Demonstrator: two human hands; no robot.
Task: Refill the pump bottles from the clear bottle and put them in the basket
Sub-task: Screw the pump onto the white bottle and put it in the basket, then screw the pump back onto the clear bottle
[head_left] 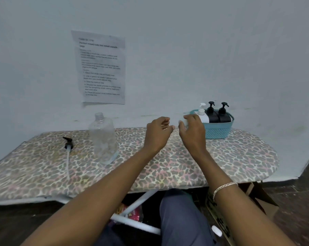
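Observation:
The clear bottle stands uncapped at the left-centre of the leopard-print board and looks nearly empty. A black pump head with its tube lies flat to its left. At the back right, the teal basket holds one white pump bottle and two black pump bottles. My right hand hovers just left of the basket, its fingers and thumb curled round a small white thing that looks like a cap. My left hand hangs beside it, loosely curled and holding nothing.
A printed sheet is taped to the wall behind the board. Under the board are its white legs, my knee, and a cardboard box on the dark floor at the right.

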